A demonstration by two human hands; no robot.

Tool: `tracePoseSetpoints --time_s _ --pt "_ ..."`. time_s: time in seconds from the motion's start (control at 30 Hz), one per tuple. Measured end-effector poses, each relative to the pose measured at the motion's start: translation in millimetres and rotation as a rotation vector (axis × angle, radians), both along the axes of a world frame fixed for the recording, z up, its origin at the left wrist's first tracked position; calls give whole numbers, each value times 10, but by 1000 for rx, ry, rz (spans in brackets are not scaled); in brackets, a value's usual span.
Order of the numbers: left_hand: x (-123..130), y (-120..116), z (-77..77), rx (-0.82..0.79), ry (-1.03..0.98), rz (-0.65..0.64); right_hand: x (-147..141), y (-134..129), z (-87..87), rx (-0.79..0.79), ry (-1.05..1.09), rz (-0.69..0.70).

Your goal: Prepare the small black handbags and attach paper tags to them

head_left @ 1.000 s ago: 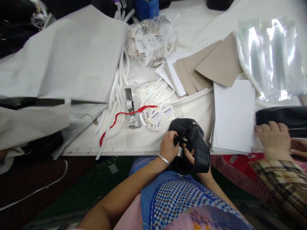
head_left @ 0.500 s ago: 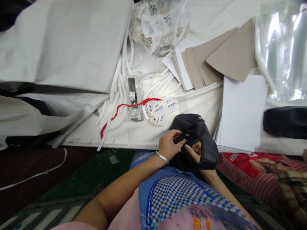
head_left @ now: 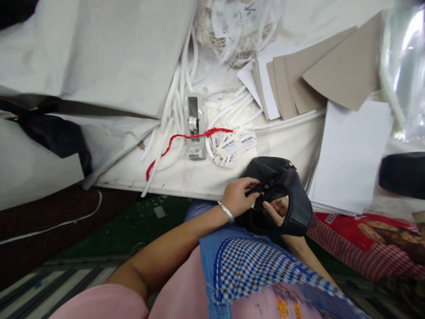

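Note:
A black handbag [head_left: 300,215] rests against my lap at the table's front edge, tilted, with small gold-coloured metal fittings. My left hand [head_left: 239,196], a silver bangle at its wrist, is closed on a black strap-like part near the middle of the bag. Through the rounded gap at the bag's near side shows my right hand [head_left: 278,210], its fingers bent and pinching the bag's black material close to the left fingertips. The bag hides part of the right hand and wrist. Just beyond the bag lie white barcode tags [head_left: 229,147] in a loose pile.
A grey tape dispenser [head_left: 195,126] stands left of the tags, a red cord [head_left: 172,138] across it. White tubes [head_left: 175,95] lie behind. Brown card sheets [head_left: 345,66], white paper [head_left: 352,159] and another black item [head_left: 401,175] are at the right.
The camera view has shifted, so the table's things sit farther right in the picture. Both hands keep their hold on the handbag with little visible movement. Black material at the left shows more.

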State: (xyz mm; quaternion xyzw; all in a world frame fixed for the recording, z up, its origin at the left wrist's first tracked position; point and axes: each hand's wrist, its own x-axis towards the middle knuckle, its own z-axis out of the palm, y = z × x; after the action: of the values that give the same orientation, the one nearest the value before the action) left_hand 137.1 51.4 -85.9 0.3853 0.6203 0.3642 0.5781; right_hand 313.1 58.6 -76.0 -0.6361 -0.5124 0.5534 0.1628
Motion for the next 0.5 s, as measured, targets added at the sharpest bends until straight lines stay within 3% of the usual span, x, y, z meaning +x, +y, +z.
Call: tracePoseSetpoints --time_s 0.17,0.37,0.5 --pt "94 -4 7 -22 92 75 5 56 -23 -26 36 30" --pt "55 -23 -72 -37 -131 96 -8 134 -126 -42 45 60" --pt "31 -23 -98 -9 -74 77 -27 170 -129 -41 47 69"
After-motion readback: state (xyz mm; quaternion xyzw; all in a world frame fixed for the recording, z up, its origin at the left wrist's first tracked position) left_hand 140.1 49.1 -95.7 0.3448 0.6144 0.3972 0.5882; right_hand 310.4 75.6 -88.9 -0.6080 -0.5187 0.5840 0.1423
